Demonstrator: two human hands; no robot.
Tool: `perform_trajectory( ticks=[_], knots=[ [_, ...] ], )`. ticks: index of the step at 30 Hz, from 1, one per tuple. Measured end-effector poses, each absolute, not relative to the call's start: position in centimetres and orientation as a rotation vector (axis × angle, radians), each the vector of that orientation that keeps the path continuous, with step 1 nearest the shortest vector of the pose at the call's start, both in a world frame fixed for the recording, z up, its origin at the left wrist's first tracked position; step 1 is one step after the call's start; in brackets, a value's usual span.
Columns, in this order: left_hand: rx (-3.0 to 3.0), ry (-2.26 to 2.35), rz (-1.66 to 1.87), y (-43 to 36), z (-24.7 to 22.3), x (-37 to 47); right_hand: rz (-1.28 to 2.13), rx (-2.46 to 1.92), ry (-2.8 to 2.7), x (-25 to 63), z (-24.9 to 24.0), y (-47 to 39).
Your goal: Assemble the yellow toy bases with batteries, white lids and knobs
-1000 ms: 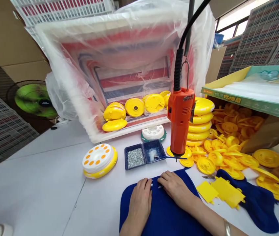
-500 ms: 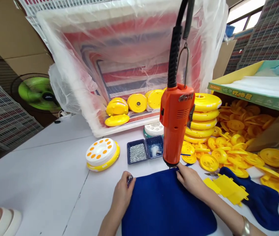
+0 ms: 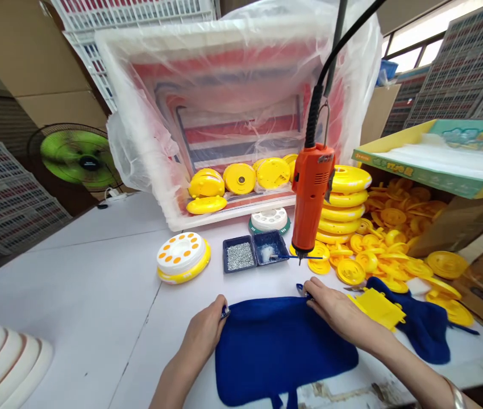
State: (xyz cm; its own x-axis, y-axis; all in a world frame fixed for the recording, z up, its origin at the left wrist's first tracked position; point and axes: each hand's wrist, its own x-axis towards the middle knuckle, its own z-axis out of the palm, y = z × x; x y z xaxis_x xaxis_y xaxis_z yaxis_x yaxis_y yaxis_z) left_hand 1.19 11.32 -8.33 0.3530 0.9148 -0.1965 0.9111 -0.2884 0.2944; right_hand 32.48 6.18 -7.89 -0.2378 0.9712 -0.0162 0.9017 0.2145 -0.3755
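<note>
A dark blue cloth with straps, which looks like an apron (image 3: 282, 346), is spread in front of me above the table's near edge. My left hand (image 3: 207, 324) is closed on its upper left corner. My right hand (image 3: 330, 309) pinches the upper right corner, where a short piece of blue strap (image 3: 300, 288) sticks out. Two narrow straps hang from the lower edge. Just beyond the cloth, an orange electric screwdriver (image 3: 313, 199) hangs bit-down from a hook and cable, touched by neither hand.
A two-part dark tray (image 3: 227, 267) holds small screws and white grease. Left of it sits a white-and-yellow round toy base (image 3: 184, 255). Yellow discs (image 3: 344, 213) are stacked at right beside loose yellow parts (image 3: 367, 261). Another blue cloth (image 3: 424, 329) lies at right. A plastic-lined crate (image 3: 233, 213) stands behind.
The view has shifted back, so the cloth's lower edge and hanging straps now show. The cloth's top edge and my right hand now appear clear of the screwdriver tip. Both hands keep their hold.
</note>
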Motion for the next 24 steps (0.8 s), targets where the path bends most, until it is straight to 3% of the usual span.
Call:
perform_trajectory(
  ticks=[9,24],
  knots=[
    [2.32,1.597,-0.14,9.4,-10.6,1.8,0.484,-1.693,-2.347,31.4,-8.5,3.9],
    [2.34,1.545,0.014,9.1,-11.5,1.3,0.454,-1.742,-2.133,35.8,-9.9,1.7]
  ],
)
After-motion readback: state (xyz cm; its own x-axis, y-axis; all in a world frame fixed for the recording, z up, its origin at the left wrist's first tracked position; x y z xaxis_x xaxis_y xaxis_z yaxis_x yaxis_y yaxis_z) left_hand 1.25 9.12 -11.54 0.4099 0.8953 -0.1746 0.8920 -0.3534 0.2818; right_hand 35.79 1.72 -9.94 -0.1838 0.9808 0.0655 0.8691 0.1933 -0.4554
